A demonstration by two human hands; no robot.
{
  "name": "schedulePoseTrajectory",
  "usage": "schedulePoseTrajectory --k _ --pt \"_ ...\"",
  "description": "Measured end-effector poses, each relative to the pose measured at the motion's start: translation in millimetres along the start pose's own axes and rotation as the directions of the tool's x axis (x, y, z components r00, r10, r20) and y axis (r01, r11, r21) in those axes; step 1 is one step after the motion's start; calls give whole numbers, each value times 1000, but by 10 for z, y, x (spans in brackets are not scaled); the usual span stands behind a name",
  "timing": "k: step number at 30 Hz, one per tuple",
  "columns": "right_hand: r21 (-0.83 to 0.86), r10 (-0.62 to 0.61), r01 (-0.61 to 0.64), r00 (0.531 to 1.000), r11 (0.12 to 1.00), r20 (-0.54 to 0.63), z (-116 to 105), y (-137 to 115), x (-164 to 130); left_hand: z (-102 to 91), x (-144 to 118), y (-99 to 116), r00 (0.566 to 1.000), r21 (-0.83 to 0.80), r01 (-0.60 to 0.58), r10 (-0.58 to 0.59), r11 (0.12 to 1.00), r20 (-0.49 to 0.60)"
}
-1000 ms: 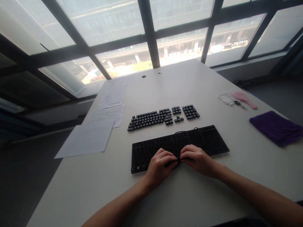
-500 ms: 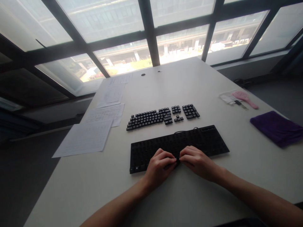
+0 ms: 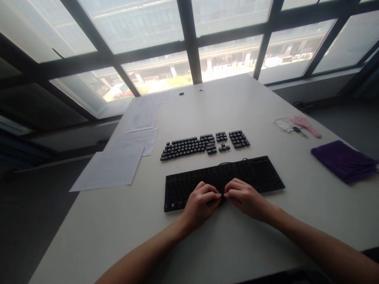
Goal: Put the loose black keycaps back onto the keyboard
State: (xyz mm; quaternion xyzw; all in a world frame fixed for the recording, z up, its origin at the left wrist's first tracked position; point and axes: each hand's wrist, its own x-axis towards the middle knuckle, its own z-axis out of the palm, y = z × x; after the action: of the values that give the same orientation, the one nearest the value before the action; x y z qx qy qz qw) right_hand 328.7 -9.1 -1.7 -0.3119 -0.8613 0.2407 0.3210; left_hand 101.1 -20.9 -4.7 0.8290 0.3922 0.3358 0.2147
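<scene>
A black keyboard (image 3: 192, 179) lies on the white desk, most of its key places bare of caps. A few keycaps (image 3: 174, 205) sit in its bottom row at the left. Over the keyboard's front edge, my left hand (image 3: 203, 201) and my right hand (image 3: 244, 197) meet with bent fingers. Their fingertips pinch from both sides what looks like a small black keycap (image 3: 222, 196), largely hidden by the fingers. Behind the keyboard, loose black keycaps (image 3: 188, 146) stand grouped in keyboard layout, with the number-pad block (image 3: 239, 139) at the right.
Printed papers (image 3: 111, 169) overlap along the desk's left edge. Toward the right lie a pink hairbrush (image 3: 303, 122), a clear plastic bag (image 3: 284, 123), a small dark-ended tool (image 3: 299, 131) and a folded purple cloth (image 3: 345, 159). The keyboard's cable (image 3: 226, 163) shows behind it. Windows stand beyond the desk.
The view has shifted slightly. Both hands stay pinched together at the same spot on the keyboard's front edge, with hardly any visible movement.
</scene>
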Motion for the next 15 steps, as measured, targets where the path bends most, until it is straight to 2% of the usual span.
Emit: schedulePoseTrajectory --k 8,15 --pt "-4 4 -4 1000 1000 6 5 22 -8 -24 63 34 994 -90 106 -104 990 27" --pt "10 12 -12 1000 1000 15 1 20 1 -27 34 35 994 -116 111 -109 987 24"
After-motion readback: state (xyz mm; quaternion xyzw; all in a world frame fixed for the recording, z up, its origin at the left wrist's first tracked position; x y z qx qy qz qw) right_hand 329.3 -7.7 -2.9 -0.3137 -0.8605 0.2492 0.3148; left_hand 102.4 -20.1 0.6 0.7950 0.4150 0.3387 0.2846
